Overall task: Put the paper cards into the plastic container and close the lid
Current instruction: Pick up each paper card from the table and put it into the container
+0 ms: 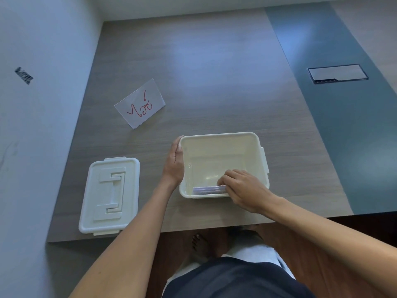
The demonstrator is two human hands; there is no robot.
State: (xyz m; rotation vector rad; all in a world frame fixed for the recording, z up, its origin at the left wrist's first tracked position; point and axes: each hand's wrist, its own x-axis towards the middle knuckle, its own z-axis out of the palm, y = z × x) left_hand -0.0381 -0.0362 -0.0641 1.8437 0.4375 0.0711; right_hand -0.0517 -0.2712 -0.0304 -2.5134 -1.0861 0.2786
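A cream plastic container [223, 137] stands open on the wooden table near its front edge. Inside, against the near wall, a few white paper cards [207, 189] stand on edge. My right hand [242, 189] reaches over the near right corner, its fingertips pinched on the right end of those cards. My left hand [175, 161] lies flat against the container's outer left wall, fingers straight. The container's lid [109, 195], white with a folded handle on top, lies flat on the table to the left. One more paper card [139, 103] with red handwriting lies further back on the left.
A wall runs along the left side of the table. A grey strip on the right holds a flush cable hatch [337, 73]. The table's front edge [193, 229] is close to my body, with bare feet on the wooden floor below.
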